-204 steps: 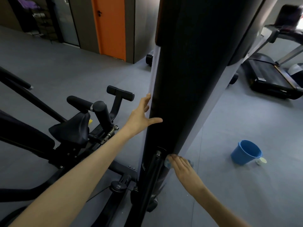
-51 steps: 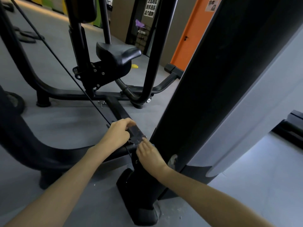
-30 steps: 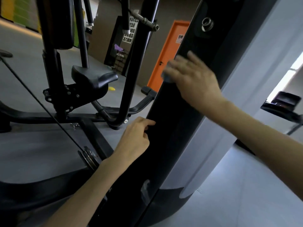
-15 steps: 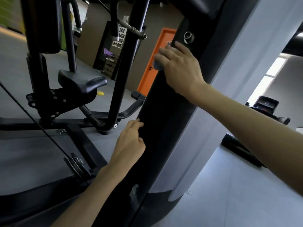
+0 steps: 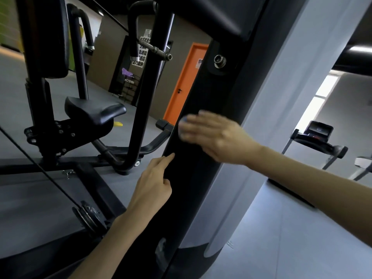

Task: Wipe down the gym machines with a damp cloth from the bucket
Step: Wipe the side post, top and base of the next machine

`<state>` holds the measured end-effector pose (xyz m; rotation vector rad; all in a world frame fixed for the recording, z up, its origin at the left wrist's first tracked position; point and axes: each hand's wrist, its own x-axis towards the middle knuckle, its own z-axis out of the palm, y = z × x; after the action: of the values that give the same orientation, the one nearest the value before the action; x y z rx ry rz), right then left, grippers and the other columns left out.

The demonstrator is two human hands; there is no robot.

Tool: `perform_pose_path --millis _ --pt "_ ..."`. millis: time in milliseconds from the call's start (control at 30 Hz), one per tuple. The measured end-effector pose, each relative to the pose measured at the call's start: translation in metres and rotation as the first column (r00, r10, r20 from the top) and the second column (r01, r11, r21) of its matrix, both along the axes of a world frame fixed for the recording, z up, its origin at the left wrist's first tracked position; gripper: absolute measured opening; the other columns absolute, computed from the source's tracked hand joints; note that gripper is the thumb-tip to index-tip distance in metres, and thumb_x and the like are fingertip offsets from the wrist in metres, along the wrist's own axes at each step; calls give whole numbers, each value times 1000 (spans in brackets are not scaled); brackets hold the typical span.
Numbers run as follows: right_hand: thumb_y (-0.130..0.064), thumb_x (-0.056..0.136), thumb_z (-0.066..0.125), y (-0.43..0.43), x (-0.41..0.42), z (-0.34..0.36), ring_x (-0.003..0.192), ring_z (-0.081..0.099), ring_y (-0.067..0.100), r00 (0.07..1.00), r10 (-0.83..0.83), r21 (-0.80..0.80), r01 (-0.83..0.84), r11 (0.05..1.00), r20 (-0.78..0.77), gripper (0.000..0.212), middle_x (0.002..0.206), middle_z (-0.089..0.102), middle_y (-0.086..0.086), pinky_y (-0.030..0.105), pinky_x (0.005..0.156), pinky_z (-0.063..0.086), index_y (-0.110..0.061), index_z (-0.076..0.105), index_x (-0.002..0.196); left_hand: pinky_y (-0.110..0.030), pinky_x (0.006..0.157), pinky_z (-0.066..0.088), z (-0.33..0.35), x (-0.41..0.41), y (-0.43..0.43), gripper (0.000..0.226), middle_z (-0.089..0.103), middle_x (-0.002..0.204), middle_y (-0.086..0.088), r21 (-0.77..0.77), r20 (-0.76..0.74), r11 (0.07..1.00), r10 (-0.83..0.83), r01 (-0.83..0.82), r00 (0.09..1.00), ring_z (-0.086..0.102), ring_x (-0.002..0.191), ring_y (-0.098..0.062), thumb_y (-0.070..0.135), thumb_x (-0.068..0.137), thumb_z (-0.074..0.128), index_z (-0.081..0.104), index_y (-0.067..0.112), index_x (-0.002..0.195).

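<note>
The right hand (image 5: 218, 135) lies flat on the black column (image 5: 193, 198) of the gym machine. Its fingers are stretched out and close together, pressing a small blue cloth (image 5: 183, 125) against the column's face. The hand is blurred, and only a sliver of cloth shows past the fingertips, right at the column's left edge.

Below and to the left of it, the left hand (image 5: 155, 183) holds nothing. Its index finger is straight, with the tip touching that same left edge, and the other fingers are folded in.

Above the right hand the black face runs bare up to a metal bolt (image 5: 220, 61). To the right of the hand the column meets a pale grey side panel (image 5: 281, 121) along a long straight seam. Beyond that panel, open grey floor (image 5: 281, 248) lies under the right forearm.

Left of both hands the space is crowded. A curved black tube (image 5: 141, 109) stands near, a padded seat (image 5: 94, 111) sits further left, and a pulley (image 5: 88, 217) sits low beside the left forearm.

Counted: two hands, one cloth, one bolt, one seat, one pulley, one orange door (image 5: 185, 85) behind the column and one treadmill (image 5: 319, 137) far right.
</note>
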<state>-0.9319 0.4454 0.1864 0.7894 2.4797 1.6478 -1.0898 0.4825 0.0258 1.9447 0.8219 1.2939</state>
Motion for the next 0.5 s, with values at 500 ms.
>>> perform_pose_path --millis 500 --pt "-1 99 48 -11 18 -62 135 41 32 942 71 84 -46 995 -329 32 139 51 17 46 117 22 -6 60 128 8 84 28 -20 1 10 77 38 143 12 105 16 994 -11 9 1000 41 116 7 -18 79 42 40 25 143"
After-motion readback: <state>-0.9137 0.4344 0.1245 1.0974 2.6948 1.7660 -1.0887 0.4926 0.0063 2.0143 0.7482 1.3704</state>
